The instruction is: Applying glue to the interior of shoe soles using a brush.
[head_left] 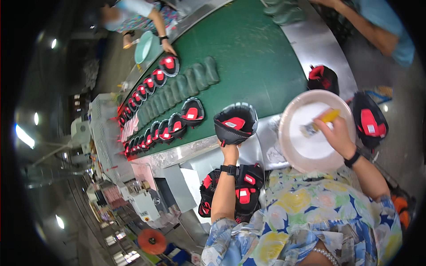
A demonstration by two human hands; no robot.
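Observation:
My left hand [230, 151] grips a black shoe upper [235, 123] from below, near the belt's edge. The upper's opening faces up, showing a red lining with a white label. In my right hand [338, 134] is a brush [329, 116] with a yellow handle, its bristles low over the white contents [306, 144] of a pale pink bowl [287, 153]. Whether the bristles touch the white stuff I cannot tell. Beside the bowl are another black upper [372, 124] on its right and one [323, 80] behind it.
Rows of black-and-red uppers [192, 111] and dark green shoe lasts [182, 85] lie on the green conveyor belt [255, 57]. More uppers [245, 193] are heaped beside my left forearm. Across the belt, a co-worker's hand [167, 47] touches an upper near a light green bowl [143, 48].

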